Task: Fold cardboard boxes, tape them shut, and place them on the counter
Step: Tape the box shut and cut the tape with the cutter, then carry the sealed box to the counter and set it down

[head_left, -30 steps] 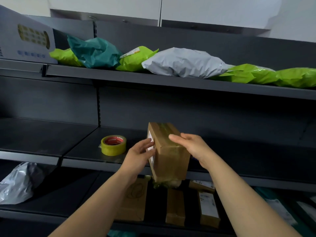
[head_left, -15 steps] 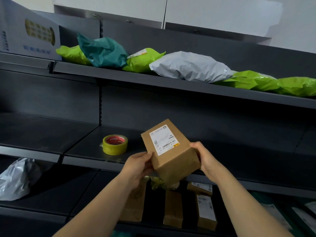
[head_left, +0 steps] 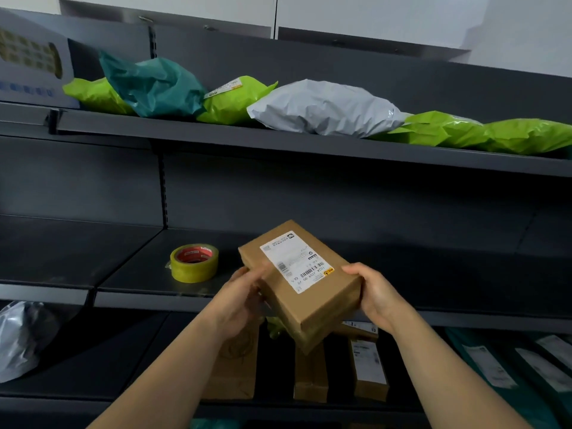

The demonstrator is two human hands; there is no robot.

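Observation:
A closed brown cardboard box (head_left: 322, 300) with a white shipping label on its upper face is held tilted in front of the middle shelf. My left hand (head_left: 240, 300) grips its left side and my right hand (head_left: 376, 294) grips its right end. A yellow-green roll of tape (head_left: 194, 263) with a red core stands on the dark middle shelf (head_left: 139, 274), left of the box and apart from both hands.
The top shelf (head_left: 278, 140) carries green, teal and grey mailer bags. On the bottom shelf below the box stand several brown parcels (head_left: 370, 366). A grey plastic bag (head_left: 21, 339) lies at lower left, and dark labelled mailers (head_left: 507, 363) at lower right.
The box has been turned from standing on end with its taped side showing to lying tilted with its label face up. Both hands shifted to its sides.

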